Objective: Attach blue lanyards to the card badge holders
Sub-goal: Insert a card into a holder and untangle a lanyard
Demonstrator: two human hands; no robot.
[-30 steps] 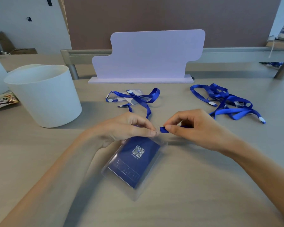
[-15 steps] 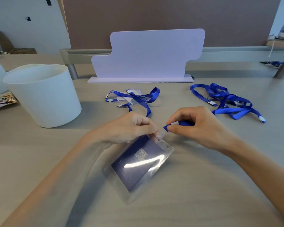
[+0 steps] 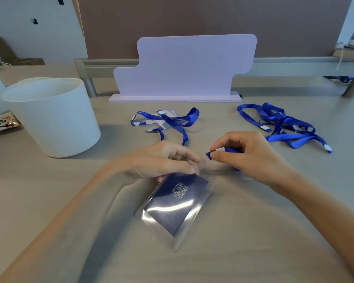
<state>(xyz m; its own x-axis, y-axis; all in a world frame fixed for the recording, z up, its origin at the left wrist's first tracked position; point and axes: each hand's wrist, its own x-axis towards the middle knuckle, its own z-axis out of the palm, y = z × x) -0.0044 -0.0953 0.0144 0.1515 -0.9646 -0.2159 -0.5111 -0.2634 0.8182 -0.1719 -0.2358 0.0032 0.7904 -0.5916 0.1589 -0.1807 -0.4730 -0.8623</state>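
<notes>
A clear badge holder (image 3: 176, 209) with a dark blue card inside lies tilted on the table near me. My left hand (image 3: 164, 160) pinches its top edge. Just right of it, my right hand (image 3: 247, 156) grips the end of a blue lanyard (image 3: 209, 155), whose tip with a white tab sticks out toward the holder's top. The tip and the holder are a short gap apart. A badge holder with a blue lanyard on it (image 3: 168, 121) lies behind my left hand. A heap of loose blue lanyards (image 3: 284, 125) sits at the right.
A white bucket (image 3: 51, 117) stands at the left, with a snack packet (image 3: 0, 123) beside it. A pale lilac board on a base (image 3: 184, 68) stands upright at the back, in front of a metal rail (image 3: 294, 66) and a brown panel.
The badge holder has tilted and shifted slightly under my left hand, and the glare on it moved. My right hand has lifted the lanyard tip a little, staying close to the holder's top.
</notes>
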